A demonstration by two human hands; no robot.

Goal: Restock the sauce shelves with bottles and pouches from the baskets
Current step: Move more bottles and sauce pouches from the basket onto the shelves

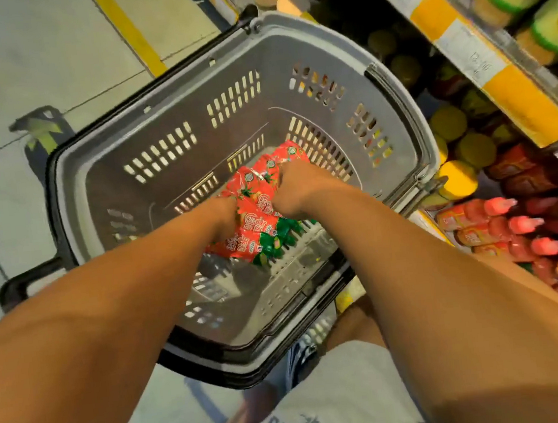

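Reaching down into the gray basket (287, 43), my left hand (224, 213) grabs the red pouches (258, 220) at 9 o'clock, my right hand (290, 189) curls around them at 3. Sauce bottles (499, 226) sit at the basket's 4 o'clock.

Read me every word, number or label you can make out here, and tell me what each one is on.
"ARD": end of a cut-off word on the light shorts.
Handwritten squiggle beside it: unreadable.
Red and green pouches in the grey basket, gripped by left hand and right hand: white characters, too blurred to read.
Shelf price tags: handwritten digits, too blurred.
Red bottles: labels unreadable.
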